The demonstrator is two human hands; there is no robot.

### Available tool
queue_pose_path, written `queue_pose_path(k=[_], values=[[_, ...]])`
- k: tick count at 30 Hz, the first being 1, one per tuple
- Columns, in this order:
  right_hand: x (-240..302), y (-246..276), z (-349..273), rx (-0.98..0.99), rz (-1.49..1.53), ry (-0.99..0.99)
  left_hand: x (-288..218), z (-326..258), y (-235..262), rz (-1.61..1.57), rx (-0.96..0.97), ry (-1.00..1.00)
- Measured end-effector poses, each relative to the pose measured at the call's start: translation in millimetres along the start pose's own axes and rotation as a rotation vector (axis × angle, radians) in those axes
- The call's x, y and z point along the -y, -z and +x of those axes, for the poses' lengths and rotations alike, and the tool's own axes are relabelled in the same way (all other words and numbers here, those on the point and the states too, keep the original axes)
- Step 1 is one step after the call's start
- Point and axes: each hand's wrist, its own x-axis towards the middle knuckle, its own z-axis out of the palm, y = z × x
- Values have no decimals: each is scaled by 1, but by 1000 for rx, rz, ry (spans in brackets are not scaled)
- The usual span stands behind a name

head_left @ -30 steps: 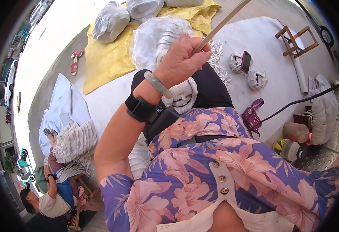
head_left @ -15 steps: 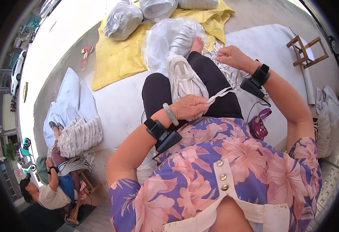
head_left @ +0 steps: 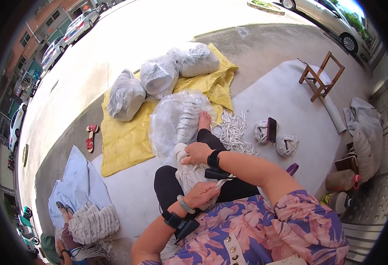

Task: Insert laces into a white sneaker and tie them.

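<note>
A whitish sneaker (head_left: 186, 176) rests between my black-trousered legs, its toe pointing away from me. My left hand (head_left: 202, 194) is closed beside its ankle end, with a white shoelace (head_left: 222, 180) running out of the grip toward the right. Over the front of the sneaker, my right hand (head_left: 197, 153) has its fingers curled down against the upper near the toe. Whatever those fingertips pinch is too small to make out. Both wrists carry black strapped devices, and a pale bangle circles the left one.
Loose white laces (head_left: 233, 131) lie heaped beside my bare foot. A phone (head_left: 271, 130) leans by two bundled white shoes (head_left: 287, 145). Ahead, stuffed plastic bags (head_left: 158, 75) sit on a yellow sheet (head_left: 127, 152). A wooden stool (head_left: 322, 79) stands far right. Another person (head_left: 63, 247) sits lower left by stacked shoes (head_left: 94, 223).
My right hand has come from out at the right, above the lace heap, in to the front of the sneaker. My left hand stays closed on the lace. The view has tilted up.
</note>
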Motion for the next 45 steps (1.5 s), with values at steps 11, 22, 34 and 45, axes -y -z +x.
queue_pose_path(k=[11,22,34,45], values=[[-10,1,6,37,97,-17,-52,-13,-21,343,160,-227],[-10,17,-59,-143,418,78,-60,-26,-28,536,-20,-450],[-22,-6,-113,65,-51,242,-62,-30,-20,548,-26,-445],[17,5,-119,9,113,156,-71,-15,-25,568,-259,-715]])
